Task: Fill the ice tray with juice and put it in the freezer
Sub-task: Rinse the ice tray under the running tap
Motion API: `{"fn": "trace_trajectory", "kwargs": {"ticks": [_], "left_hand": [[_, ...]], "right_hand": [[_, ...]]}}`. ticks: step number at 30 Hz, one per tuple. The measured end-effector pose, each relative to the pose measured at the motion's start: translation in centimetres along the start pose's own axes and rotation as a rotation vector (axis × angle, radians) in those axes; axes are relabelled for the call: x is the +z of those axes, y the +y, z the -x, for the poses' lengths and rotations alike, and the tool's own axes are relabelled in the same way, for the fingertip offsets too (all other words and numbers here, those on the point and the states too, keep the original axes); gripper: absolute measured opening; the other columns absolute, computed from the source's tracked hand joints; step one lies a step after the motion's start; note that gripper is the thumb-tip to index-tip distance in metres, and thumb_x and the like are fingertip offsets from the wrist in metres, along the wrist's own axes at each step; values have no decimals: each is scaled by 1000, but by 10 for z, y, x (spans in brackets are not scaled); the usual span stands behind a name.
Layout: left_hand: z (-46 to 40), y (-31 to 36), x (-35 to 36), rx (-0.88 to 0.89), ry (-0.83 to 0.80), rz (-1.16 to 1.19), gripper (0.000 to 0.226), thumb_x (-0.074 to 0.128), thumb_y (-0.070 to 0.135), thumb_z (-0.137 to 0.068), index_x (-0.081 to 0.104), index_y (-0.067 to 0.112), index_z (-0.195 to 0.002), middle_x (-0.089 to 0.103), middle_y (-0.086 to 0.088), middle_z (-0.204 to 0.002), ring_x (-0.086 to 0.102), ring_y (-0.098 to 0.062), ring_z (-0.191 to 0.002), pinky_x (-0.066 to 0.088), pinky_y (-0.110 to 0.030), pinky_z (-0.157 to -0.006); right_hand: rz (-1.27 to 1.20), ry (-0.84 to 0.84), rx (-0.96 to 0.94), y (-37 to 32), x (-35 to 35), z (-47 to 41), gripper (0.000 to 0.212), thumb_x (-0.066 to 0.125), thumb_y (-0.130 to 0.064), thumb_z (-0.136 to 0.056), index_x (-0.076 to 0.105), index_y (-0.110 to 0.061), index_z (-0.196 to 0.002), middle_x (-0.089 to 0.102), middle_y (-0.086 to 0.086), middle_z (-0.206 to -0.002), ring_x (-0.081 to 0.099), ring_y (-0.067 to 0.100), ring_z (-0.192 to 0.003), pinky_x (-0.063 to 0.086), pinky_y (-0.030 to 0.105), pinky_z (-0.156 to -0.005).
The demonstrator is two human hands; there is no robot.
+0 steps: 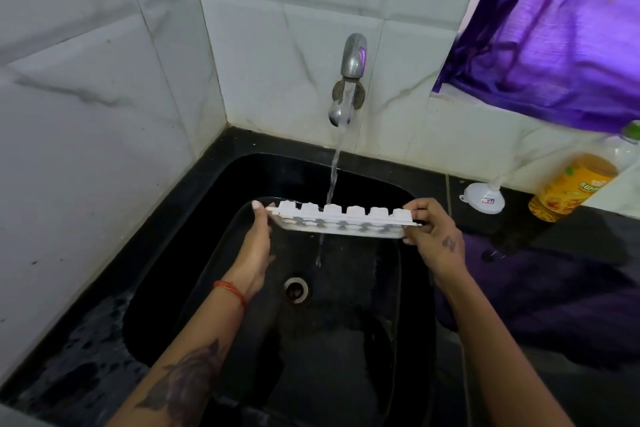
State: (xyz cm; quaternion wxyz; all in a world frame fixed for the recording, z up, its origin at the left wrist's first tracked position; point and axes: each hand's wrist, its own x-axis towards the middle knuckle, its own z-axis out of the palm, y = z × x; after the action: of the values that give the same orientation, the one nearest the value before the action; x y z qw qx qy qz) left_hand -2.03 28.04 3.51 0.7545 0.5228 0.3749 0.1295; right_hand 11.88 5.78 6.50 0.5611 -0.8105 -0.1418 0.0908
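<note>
The white ice tray (341, 220) hangs between the two hands over the black sink (194, 253), held by its short ends and tipped so that the bumpy undersides of its cells face up and away from the person. A stream of water (334, 173) falls from the metal tap (349, 74) above and beyond the hands, lands on the tray near its middle, and a thinner trickle runs off the lower edge toward the drain (296, 289), which lies below and between the wrists.

The left hand (258, 246) grips the tray's left end, thumb on top and fingers curled beneath; a red thread band (230, 291) circles that wrist. The right hand (433, 234) pinches the right end, its fingers curled over the rim.

Out past the right hand, on the dark counter (554, 340), a small white funnel (483, 196) stands upside down. Farther right lies a bottle of orange juice (571, 189), tilted, with a clear bottle (627, 146) with a green cap just behind it. A purple cloth (554, 295) lies on the counter just beside the right forearm. A purple curtain (554, 28) hangs above, to the right of the tap.
</note>
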Motion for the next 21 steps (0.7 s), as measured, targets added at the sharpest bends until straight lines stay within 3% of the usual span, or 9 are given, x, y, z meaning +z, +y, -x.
{"fn": "trace_trajectory", "kwargs": {"ticks": [2,4,7,9,12,14,16,18,21], "left_hand": [[-6,4,3,-141,-51,228,71,18,74,-84,38,36,-141,39,-14,-146,39,-34,-133,35,-47,-107],[-8,8,5,-187,-78,458,69,30,66,-89,41,20,-139,45,-21,-139,51,-37,-121,47,-45,-95],[-9,12,11,-119,-55,606,25,44,26,-99,58,9,-109,62,-19,-122,68,-23,-91,55,-35,-70],[-9,12,15,-85,-75,628,23,39,10,-99,56,13,-115,67,-12,-112,70,-20,-88,56,-33,-68],[-9,11,21,-67,-170,580,29,35,2,-98,58,14,-112,69,-9,-107,71,-21,-91,59,-31,-66],[-8,12,24,-59,-212,524,31,35,0,-98,58,13,-114,68,-9,-109,69,-22,-95,59,-30,-68],[-9,12,22,-36,-225,462,33,36,-1,-96,58,13,-117,69,-8,-110,68,-22,-98,59,-30,-70],[-12,13,15,-29,-210,417,34,37,-2,-95,58,13,-116,68,-8,-111,66,-23,-101,58,-32,-73],[-17,12,-3,-42,-133,366,36,35,-6,-92,57,9,-116,66,-9,-109,64,-23,-99,53,-32,-73]], "right_hand": [[-70,19,-66,-2,0,2,33,63,3,-81,61,-30,-84,66,-3,-91,64,13,-79,55,17,-64],[-123,7,-72,0,-1,5,36,62,10,-78,64,-24,-87,65,-5,-92,62,12,-80,54,17,-70],[-288,2,37,9,-6,10,35,54,12,-78,68,-18,-89,69,1,-99,64,17,-90,55,25,-80],[-440,45,152,13,-8,11,29,46,7,-81,69,-10,-87,68,9,-100,65,23,-92,57,26,-77],[-499,141,290,22,-6,7,11,55,-11,-88,64,-11,-94,67,16,-104,65,26,-88,57,27,-71],[-444,108,406,29,-3,2,32,64,-22,-86,55,-14,-116,62,14,-113,64,27,-95,54,33,-78],[-397,58,477,31,0,-1,54,69,-23,-83,46,-11,-130,62,8,-109,64,23,-93,53,32,-75],[-357,21,443,27,4,-3,53,71,-18,-80,50,-6,-128,67,5,-99,67,21,-87,54,31,-72],[-261,1,310,16,12,-6,49,75,-18,-75,58,-13,-121,70,3,-102,68,19,-89,56,35,-78]]}}
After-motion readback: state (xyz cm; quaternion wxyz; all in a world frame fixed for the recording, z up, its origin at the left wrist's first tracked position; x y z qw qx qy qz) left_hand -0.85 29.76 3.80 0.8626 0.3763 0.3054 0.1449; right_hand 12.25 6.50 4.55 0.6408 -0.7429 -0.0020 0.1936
